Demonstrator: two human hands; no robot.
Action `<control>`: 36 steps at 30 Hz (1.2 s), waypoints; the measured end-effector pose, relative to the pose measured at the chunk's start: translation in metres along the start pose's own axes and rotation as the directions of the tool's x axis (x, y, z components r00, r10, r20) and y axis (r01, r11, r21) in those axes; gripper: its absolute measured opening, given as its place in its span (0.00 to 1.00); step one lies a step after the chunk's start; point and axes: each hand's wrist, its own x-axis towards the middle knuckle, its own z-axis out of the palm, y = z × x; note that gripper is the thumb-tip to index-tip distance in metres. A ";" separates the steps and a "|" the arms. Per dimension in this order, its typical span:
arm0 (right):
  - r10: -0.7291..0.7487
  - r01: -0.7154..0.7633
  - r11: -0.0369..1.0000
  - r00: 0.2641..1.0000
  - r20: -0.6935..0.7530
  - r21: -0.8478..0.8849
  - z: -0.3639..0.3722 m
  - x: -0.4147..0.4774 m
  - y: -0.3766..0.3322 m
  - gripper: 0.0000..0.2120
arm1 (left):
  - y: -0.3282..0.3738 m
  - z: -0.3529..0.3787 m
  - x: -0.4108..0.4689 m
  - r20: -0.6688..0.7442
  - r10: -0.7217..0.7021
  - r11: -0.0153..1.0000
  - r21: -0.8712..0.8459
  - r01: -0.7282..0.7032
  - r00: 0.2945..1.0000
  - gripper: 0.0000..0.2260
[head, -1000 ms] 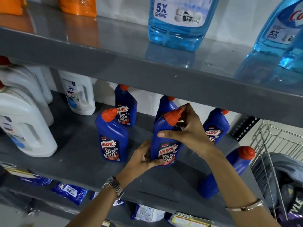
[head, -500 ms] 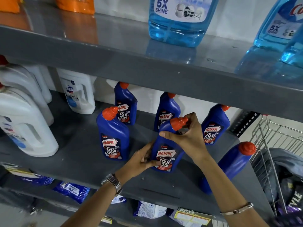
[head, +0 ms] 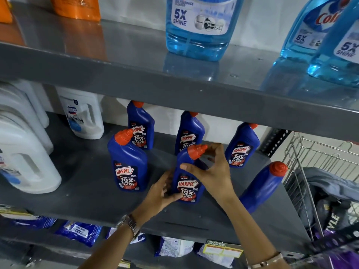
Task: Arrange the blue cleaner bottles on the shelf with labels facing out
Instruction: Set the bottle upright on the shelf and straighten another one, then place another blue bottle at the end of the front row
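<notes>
Several dark blue cleaner bottles with orange caps stand on the grey middle shelf point(head: 85, 193). The front middle bottle point(head: 188, 186) stands upright with its label facing out. My left hand point(head: 162, 192) grips its base from the left, while my right hand point(head: 211, 171) wraps its neck below the cap. The front left bottle point(head: 127, 167) shows its label. So do three bottles at the back point(head: 141, 130) point(head: 191, 133) point(head: 242, 149). A front right bottle point(head: 262, 190) leans to the right with its plain back toward me.
White jugs point(head: 25, 162) point(head: 83, 115) fill the shelf's left side. The upper shelf point(head: 136, 78) carries light blue cleaner bottles point(head: 198, 28) and orange packs point(head: 75, 7). A wire basket point(head: 314, 167) stands at the right. Packets lie on the shelf below point(head: 77, 232).
The held bottle has come down and a little forward, from tilted to upright on the shelf. My right hand's fingers have loosened around the neck.
</notes>
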 end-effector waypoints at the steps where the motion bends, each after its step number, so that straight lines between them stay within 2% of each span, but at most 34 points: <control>1: -0.027 0.029 0.999 0.996 -0.080 0.032 -0.005 -0.012 0.000 0.26 | -0.001 0.006 -0.008 -0.120 0.052 0.999 0.017 -0.051 0.991 0.30; 3: -0.045 0.070 0.994 0.964 -0.261 0.085 -0.021 -0.040 0.003 0.25 | -0.007 0.022 -0.029 -0.389 0.175 0.984 0.110 -0.143 0.905 0.31; 4: -0.043 0.078 0.993 0.937 -0.345 0.089 -0.032 -0.054 0.006 0.24 | -0.011 0.033 -0.040 -0.477 0.221 0.974 0.149 -0.170 0.851 0.31; 5: -0.044 0.085 0.993 0.909 -0.414 0.080 -0.046 -0.066 0.011 0.24 | -0.012 0.046 -0.049 -0.514 0.243 0.970 0.156 -0.189 0.823 0.30; 7: -0.034 0.063 0.997 0.878 -0.478 0.046 -0.081 -0.082 0.023 0.25 | -0.012 0.080 -0.056 -0.469 0.229 0.973 0.089 -0.212 0.853 0.27; 9: -0.003 0.020 0.999 0.888 -0.459 0.032 -0.114 -0.085 0.032 0.24 | -0.011 0.114 -0.053 -0.351 0.183 0.982 0.018 -0.189 0.918 0.25; 11: 0.025 -0.014 0.999 0.925 -0.380 0.032 -0.143 -0.074 0.039 0.24 | -0.009 0.144 -0.043 -0.224 0.149 0.989 0.021 -0.148 0.963 0.29; 14: 0.091 -0.080 0.991 0.991 -0.101 0.108 -0.178 -0.042 0.053 0.29 | -0.007 0.180 -0.024 -0.100 0.135 0.988 0.089 -0.126 0.986 0.35; 16: 0.118 -0.139 0.970 0.987 0.110 0.201 -0.186 -0.021 0.059 0.31 | -0.005 0.196 -0.016 -0.125 0.127 0.984 0.138 -0.109 0.984 0.35; 19: 0.110 -0.178 0.957 0.953 0.282 0.228 -0.188 -0.005 0.071 0.29 | -0.003 0.214 -0.010 -0.262 0.142 0.979 0.182 -0.096 0.955 0.26; 22: 0.106 -0.176 0.957 0.952 0.288 0.231 -0.188 -0.002 0.078 0.24 | -0.004 0.217 -0.008 -0.353 0.102 0.992 0.102 -0.070 0.930 0.22; 27: 0.041 -0.101 0.971 0.963 0.265 0.218 -0.197 0.005 0.059 0.23 | 0.005 0.204 0.006 -0.331 0.165 0.986 0.069 -0.151 0.929 0.19; 30: -0.010 -0.031 0.980 0.979 0.203 0.198 -0.204 0.019 0.039 0.22 | 0.023 0.190 0.020 -0.233 0.226 0.974 0.051 -0.220 0.946 0.19; 33: -0.017 -0.006 0.975 0.995 0.102 0.221 -0.204 0.026 0.026 0.20 | 0.040 0.171 0.032 -0.065 0.190 0.981 -0.009 -0.191 0.980 0.29; 34: -0.017 0.001 0.974 0.998 0.068 0.225 -0.204 0.027 0.024 0.19 | 0.043 0.167 0.035 -0.040 0.176 0.984 -0.016 -0.177 0.984 0.31; 36: -0.028 0.028 0.982 1.000 -0.003 0.187 -0.203 0.029 0.023 0.19 | 0.044 0.164 0.036 -0.085 0.183 0.983 -0.011 -0.185 0.979 0.28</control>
